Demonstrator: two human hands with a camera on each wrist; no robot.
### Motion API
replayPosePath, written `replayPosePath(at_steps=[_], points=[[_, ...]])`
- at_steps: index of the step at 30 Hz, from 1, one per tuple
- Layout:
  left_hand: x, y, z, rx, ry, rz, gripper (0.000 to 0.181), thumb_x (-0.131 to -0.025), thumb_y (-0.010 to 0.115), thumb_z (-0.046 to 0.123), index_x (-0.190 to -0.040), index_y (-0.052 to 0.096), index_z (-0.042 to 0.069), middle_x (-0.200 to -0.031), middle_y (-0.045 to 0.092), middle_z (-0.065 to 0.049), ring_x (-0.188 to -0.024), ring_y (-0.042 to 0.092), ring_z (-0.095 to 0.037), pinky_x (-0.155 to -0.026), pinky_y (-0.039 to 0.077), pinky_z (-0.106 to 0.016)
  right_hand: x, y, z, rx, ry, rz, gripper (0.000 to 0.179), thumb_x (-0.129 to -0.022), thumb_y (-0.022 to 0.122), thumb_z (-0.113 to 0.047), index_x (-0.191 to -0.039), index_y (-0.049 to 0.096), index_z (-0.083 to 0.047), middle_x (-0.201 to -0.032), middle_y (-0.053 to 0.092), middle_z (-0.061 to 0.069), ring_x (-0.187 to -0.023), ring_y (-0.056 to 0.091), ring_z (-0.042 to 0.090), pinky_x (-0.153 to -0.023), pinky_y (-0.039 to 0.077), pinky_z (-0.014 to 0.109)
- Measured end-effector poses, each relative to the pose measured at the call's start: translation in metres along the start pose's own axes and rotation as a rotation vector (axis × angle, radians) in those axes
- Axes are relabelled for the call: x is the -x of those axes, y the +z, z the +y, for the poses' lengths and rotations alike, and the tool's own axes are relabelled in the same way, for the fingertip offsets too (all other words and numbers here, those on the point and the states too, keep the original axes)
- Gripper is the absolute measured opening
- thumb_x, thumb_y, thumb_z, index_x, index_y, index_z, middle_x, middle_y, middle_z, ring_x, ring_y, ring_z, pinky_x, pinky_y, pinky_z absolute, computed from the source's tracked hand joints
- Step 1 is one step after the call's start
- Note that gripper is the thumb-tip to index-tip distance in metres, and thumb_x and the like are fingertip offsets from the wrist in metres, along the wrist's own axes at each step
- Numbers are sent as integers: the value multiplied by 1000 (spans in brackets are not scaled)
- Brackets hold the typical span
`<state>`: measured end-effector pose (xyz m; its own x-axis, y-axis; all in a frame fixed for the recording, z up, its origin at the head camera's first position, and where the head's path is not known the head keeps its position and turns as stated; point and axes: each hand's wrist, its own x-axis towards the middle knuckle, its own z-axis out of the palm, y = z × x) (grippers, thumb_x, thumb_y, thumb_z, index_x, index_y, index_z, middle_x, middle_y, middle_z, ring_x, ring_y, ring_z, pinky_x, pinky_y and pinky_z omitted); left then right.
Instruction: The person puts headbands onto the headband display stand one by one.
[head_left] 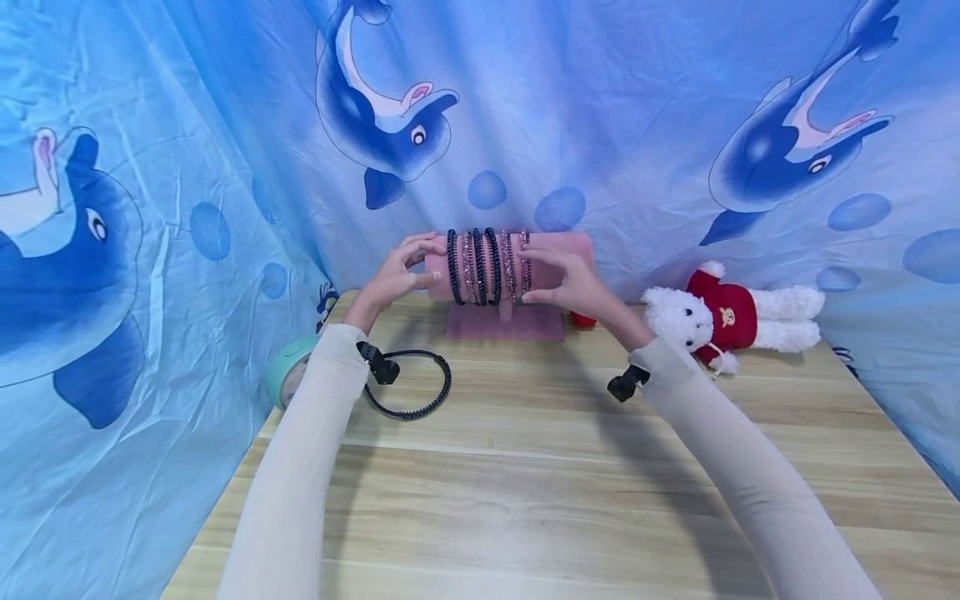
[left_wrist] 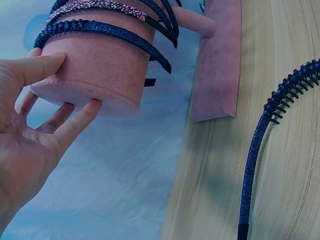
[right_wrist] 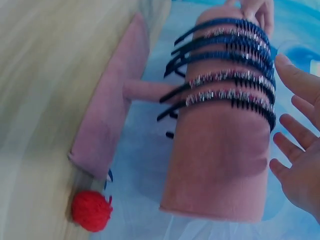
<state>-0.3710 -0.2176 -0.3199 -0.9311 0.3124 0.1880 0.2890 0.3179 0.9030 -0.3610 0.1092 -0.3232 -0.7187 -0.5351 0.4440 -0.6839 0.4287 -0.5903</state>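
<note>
A pink headband stand (head_left: pixel 558 271) carries several headbands on its horizontal roll, dark blue glittery ones (left_wrist: pixel 107 30) and ones with pink-and-silver stones (right_wrist: pixel 227 95). My left hand (head_left: pixel 401 271) holds the roll's left end (left_wrist: pixel 100 75), its thumb on the curved face and fingertips against the end. Beside the rightmost headbands is my right hand (head_left: pixel 570 279), fingers spread; in the right wrist view this hand (right_wrist: pixel 305 135) stands slightly apart from the roll with nothing in its grasp. Another dark blue headband (head_left: pixel 408 414) lies on the table, below my left wrist.
On the wooden table (head_left: pixel 480 517), a white plush toy in a red sweater (head_left: pixel 735 317) lies at the right. A red ball of yarn (right_wrist: pixel 91 210) sits by the stand's base. A mint-green round object (head_left: pixel 288 371) is partly behind my left sleeve. Dolphin-print cloth hangs behind.
</note>
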Motion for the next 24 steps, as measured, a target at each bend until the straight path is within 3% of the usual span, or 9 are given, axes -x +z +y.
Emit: replayPosePath(at_steps=[10, 19, 24], points=[[-1, 0, 0, 1, 8, 0, 46, -89, 66, -8, -134, 57, -2, -168, 23, -12, -149, 31, -44, -121, 37, -58, 23, 42, -13, 17, -61, -79, 60, -80, 87, -18, -135, 66, -8, -149, 56, 10, -141, 45, 31, -122, 36, 53], [2, 0, 5, -22, 12, 0, 45, -90, 65, -8, -134, 56, -4, -168, 24, -13, -149, 31, -46, -123, 34, -60, 30, 98, -22, 109, -161, -271, 52, -83, 84, -24, -132, 68, -13, -148, 57, 11, -143, 43, 34, -123, 35, 55], [3, 0, 6, -23, -3, -2, 45, -90, 66, -6, -134, 56, -3, -168, 24, -10, -150, 32, -44, -120, 39, -57, 31, 121, -18, 174, -221, -371, 46, -86, 81, -25, -129, 70, -12, -148, 57, 12, -145, 40, 39, -125, 31, 57]])
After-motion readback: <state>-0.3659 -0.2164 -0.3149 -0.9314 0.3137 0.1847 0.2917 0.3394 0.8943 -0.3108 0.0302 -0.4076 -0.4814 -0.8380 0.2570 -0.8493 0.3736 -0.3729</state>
